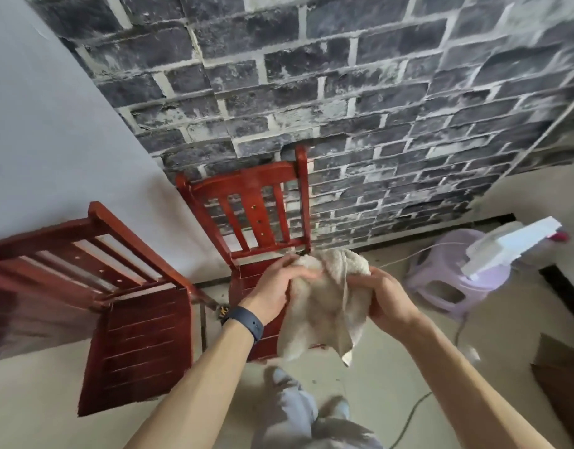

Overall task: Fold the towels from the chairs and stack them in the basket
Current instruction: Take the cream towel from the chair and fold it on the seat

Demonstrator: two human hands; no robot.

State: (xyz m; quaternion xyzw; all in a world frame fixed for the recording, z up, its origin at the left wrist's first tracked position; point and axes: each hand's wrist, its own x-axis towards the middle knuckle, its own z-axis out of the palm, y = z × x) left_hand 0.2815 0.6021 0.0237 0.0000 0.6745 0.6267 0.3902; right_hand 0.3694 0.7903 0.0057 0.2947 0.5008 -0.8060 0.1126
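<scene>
Beige towel [327, 306], bunched, held before the middle chair [253, 202]. Long axis 12-to-6, loose corner pointing to 6. Grip: left hand [279, 293] at its 9 o'clock side, right hand [387, 303] at 3, fingers curled into cloth.

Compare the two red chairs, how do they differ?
The left chair stands by the plain white wall, its slatted seat fully in view. The middle chair backs onto the brick wall, its seat mostly hidden behind the held towel. Both are red wood with slatted backs.
</scene>
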